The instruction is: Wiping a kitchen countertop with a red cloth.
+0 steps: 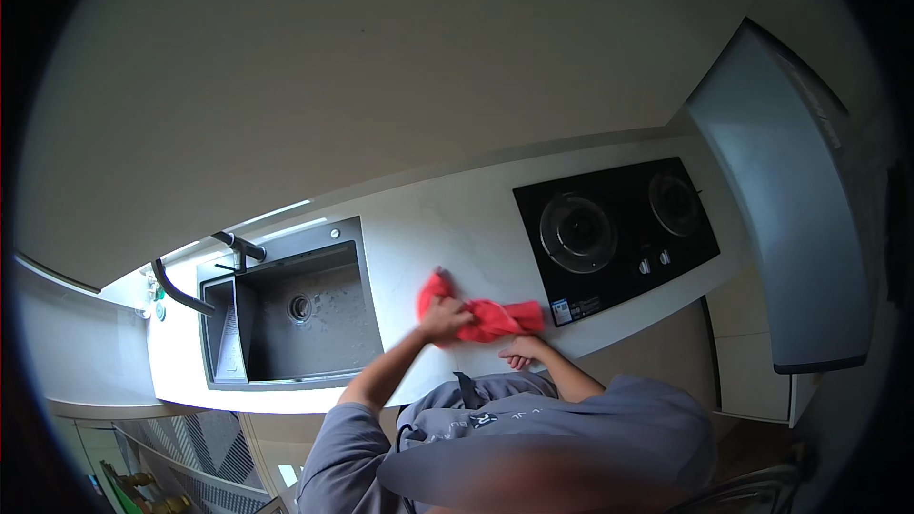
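A red cloth lies bunched across the white countertop, between the sink and the gas hob. My left hand presses on its left part with the fingers curled over the fabric. That end of the cloth looks blurred. Near the counter's front edge rests my right hand, just below the cloth's right end. Its fingers are curled in, and nothing shows in them.
On the left is a dark sink with a black faucet and water drops inside. A black two-burner gas hob is set in the counter on the right. Beyond it hangs a grey range hood. Pale cabinet fronts overhang the back.
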Available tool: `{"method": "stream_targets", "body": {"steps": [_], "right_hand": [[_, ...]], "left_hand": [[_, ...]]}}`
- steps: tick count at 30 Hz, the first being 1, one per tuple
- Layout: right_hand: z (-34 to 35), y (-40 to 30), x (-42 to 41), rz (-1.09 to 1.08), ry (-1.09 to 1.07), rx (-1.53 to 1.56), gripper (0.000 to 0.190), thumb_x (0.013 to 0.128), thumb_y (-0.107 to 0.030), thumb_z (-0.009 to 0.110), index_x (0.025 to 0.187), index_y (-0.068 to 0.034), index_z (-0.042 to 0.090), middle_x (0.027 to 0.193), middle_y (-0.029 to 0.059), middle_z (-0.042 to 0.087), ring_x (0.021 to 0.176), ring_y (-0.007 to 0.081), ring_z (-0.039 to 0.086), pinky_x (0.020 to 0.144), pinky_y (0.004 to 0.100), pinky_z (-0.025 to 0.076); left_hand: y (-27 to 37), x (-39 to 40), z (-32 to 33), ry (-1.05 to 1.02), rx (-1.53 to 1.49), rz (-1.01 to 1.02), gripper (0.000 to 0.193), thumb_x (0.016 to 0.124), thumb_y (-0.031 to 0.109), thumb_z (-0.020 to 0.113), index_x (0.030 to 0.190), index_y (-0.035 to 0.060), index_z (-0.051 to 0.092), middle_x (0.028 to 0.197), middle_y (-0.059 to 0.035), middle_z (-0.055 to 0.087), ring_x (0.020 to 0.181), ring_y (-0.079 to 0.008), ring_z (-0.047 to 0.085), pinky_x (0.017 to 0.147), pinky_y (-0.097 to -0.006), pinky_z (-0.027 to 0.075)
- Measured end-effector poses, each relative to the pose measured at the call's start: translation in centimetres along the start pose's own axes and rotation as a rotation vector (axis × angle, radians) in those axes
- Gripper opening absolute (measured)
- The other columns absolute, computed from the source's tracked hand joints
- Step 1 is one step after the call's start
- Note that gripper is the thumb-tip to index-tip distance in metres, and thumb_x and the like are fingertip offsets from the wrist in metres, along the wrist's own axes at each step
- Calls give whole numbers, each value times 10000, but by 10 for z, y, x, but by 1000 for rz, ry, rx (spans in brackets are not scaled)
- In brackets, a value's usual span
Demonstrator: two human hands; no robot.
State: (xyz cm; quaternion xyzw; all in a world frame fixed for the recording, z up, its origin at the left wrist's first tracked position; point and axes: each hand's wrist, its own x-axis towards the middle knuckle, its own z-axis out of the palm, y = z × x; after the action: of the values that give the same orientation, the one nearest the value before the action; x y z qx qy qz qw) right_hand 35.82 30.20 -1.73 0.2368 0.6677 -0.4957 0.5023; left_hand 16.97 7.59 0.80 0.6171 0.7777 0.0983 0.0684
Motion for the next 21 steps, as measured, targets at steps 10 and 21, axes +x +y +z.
{"method": "stream_targets", "body": {"steps": [10, 21], "right_hand": [[0, -1, -3, -5, 44, 25, 432, 864, -466, 716, 811, -37, 706, 758, 92, 737, 590, 150, 698, 468, 244, 490], [0, 1, 6, -22, 26, -21, 499, 841, -539, 702, 857, -41, 729, 774, 77, 741, 621, 147, 707, 509, 265, 511]], "left_hand": [[-91, 50, -54, 193, -194, -1204, 630, 740, 452, 778, 1261, 231, 502, 1383, -109, 443, 1313, -446, 348, 826, -901, 250], [-11, -18, 6, 107, 23, 110, 288, 775, 343, 682, 1024, 198, 666, 1019, 2, 638, 1018, -209, 583, 806, -548, 435]]}}
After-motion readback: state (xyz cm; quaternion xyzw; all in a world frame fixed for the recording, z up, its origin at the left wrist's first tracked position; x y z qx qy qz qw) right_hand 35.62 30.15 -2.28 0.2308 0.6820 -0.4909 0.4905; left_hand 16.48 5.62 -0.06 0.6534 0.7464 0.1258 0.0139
